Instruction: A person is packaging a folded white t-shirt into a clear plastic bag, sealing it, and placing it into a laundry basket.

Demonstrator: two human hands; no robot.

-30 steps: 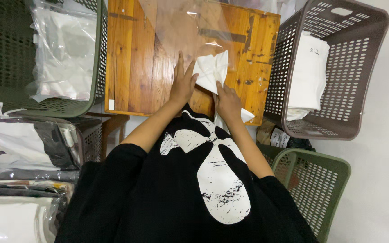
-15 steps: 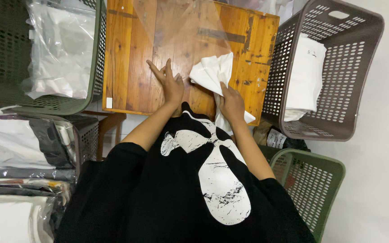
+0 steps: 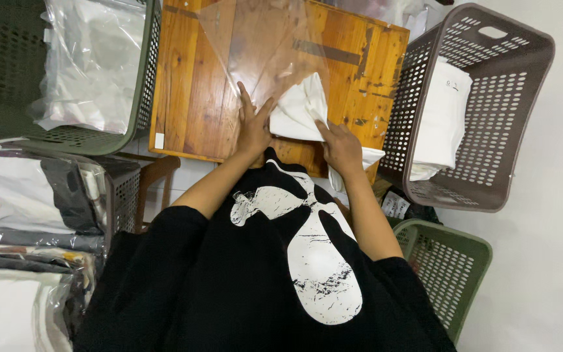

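A person in a black shirt leans over a wooden table (image 3: pixel 190 98). The left hand (image 3: pixel 253 125) lies flat, fingers spread, on a clear plastic bag (image 3: pixel 265 49). The right hand (image 3: pixel 340 145) pinches a folded white cloth (image 3: pixel 298 111) at the bag's opening. A brown basket (image 3: pixel 490 85) stands to the right.

A wooden table (image 3: pixel 190 98) (worn) carries a clear plastic bag (image 3: pixel 262 45) and folded white cloth (image 3: pixel 298 111).
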